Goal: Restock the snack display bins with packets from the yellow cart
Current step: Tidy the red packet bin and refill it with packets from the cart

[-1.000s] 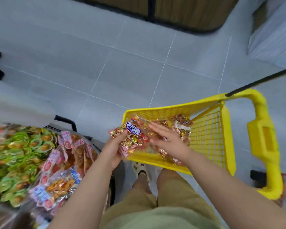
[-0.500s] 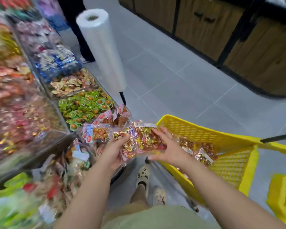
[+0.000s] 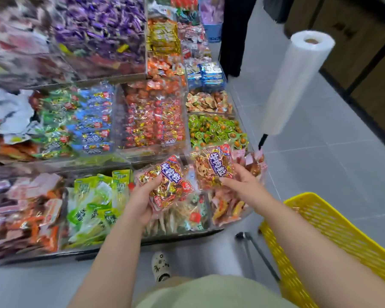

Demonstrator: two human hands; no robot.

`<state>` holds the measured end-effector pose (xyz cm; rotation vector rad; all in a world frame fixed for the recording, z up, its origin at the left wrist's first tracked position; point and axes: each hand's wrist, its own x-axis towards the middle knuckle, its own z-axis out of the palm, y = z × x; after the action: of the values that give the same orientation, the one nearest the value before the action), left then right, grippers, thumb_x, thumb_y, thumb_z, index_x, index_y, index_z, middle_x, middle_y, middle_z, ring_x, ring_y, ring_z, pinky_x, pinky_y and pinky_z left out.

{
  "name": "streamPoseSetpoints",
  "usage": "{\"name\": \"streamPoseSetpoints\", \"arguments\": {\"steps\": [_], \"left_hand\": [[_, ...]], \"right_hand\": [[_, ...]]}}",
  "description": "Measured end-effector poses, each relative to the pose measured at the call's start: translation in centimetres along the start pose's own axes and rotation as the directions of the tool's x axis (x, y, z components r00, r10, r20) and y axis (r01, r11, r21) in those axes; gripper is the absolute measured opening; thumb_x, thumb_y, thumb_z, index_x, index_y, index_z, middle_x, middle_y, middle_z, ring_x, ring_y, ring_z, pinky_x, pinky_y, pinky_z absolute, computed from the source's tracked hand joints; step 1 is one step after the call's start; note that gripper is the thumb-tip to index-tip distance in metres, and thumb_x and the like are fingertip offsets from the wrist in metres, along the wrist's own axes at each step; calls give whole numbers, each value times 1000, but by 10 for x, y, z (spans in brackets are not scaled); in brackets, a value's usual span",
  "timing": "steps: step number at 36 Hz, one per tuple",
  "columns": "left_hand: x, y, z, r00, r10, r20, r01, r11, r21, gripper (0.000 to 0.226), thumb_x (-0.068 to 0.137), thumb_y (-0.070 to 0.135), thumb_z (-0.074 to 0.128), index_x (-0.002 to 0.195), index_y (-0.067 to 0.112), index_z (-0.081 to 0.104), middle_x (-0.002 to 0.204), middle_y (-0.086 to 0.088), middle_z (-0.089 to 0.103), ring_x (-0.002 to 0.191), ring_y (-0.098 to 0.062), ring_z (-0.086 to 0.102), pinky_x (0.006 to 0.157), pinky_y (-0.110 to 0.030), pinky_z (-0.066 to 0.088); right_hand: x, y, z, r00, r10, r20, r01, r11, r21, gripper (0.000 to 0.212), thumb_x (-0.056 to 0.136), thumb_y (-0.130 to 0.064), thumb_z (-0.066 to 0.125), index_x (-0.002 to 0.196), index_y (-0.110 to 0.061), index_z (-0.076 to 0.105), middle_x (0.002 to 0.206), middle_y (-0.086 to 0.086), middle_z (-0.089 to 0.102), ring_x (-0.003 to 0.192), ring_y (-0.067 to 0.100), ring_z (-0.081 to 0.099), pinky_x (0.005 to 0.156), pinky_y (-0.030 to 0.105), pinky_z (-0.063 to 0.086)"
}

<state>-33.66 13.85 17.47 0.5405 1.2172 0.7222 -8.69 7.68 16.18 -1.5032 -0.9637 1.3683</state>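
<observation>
Display bins (image 3: 140, 153) brim beneath two held packets (image 3: 169, 181), bag roll (image 3: 298, 81) standing alongside.

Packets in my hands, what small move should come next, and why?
Probably reach forward and drop both into the middle bin: the left hand grips a packet, the right hand a second packet, both short of that bin, which seems to hold matching red-gold packets.

I'm standing in a snack shop: clear display bins (image 3: 140, 153) are holding heaps of packets (image 3: 151, 121), a plastic bag roll (image 3: 298, 83) is standing beside them, yellow cart (image 3: 333, 232) sitting on tiled floor (image 3: 320, 165).
</observation>
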Motion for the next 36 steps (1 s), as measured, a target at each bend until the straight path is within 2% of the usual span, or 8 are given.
{"name": "streamPoseSetpoints", "arguments": {"steps": [4,7,12,19,22,26,31,36], "left_hand": [[8,40,-54,999,48,-5,-48,998,-45,49,79,21,68,124,4,58,101,-16,73,80,-28,73,62,-42,61],[18,72,-93,995,100,-9,-101,992,-70,47,70,20,71,115,11,60,94,-12,75,77,-27,73,58,-39,59],[42,120,-149,984,180,-18,-181,978,-101,33,72,13,70,104,14,63,89,-10,75,76,-26,73,64,-46,60],[67,170,-183,985,173,14,-172,982,-73,54,63,21,71,115,12,61,88,-7,75,74,-22,73,62,-41,61],[77,186,-186,979,204,32,-199,974,-108,57,64,20,70,119,10,58,88,-6,75,73,-21,73,56,-36,59],[88,202,-186,978,201,47,-194,973,-124,62,65,21,70,123,8,54,91,-9,74,77,-24,73,58,-40,59],[107,222,-180,978,193,84,-183,976,-117,54,67,22,68,118,8,58,89,-8,75,77,-23,74,55,-35,58],[128,248,-173,975,188,116,-180,981,-74,53,67,28,68,115,8,61,93,-9,75,79,-23,74,57,-32,58]], "right_hand": [[36,-21,45,997,56,59,-58,998,32,39,84,-8,67,97,-39,47,71,-4,73,67,17,71,58,24,57],[64,-35,82,994,93,48,-96,994,54,28,84,-15,67,97,-34,52,71,0,72,63,14,70,60,25,57],[100,-60,127,993,61,-97,-87,952,-295,40,80,-42,69,113,-28,50,97,-6,59,71,4,56,63,22,43],[139,-94,149,962,-58,-267,-37,941,-338,30,78,-21,75,99,-24,53,87,-12,57,72,5,58,54,18,43],[160,-108,146,935,-90,-344,-31,943,-330,39,74,-21,79,103,-23,54,90,-9,57,76,8,59,58,21,45],[200,-129,143,913,-115,-392,-30,938,-345,30,70,-18,82,86,-24,57,87,2,64,74,16,61,64,30,51],[255,-155,153,901,-165,-400,-6,919,-394,28,70,-20,82,81,-23,57,75,-9,62,62,4,57,47,13,41],[322,-164,165,905,-138,-403,-26,927,-374,45,74,-19,79,110,-12,53,101,2,60,89,17,57,76,31,50]]}}
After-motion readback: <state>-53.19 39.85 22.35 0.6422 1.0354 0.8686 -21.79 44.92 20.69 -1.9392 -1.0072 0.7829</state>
